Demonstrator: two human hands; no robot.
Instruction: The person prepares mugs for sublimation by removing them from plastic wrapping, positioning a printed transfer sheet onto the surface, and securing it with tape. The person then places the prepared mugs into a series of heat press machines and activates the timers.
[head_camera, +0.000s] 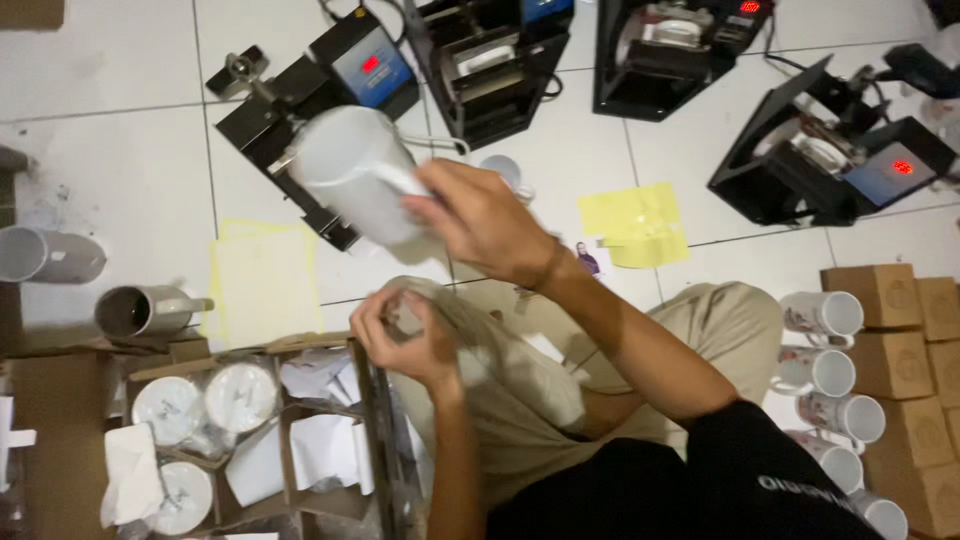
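One white mug gripped by handle in right hand, left hand clutching plastic wrap

The white mug held by its handle in the right hand looks like smooth glazed ceramic with a soft sheen. The left hand grips a thin, crinkled, see-through plastic wrap. The divided box is matt brown cardboard holding crumpled white paper. The floor is glossy pale tile; on it, the mug presses are matt black metal, and the yellow sheets are flat matt paper
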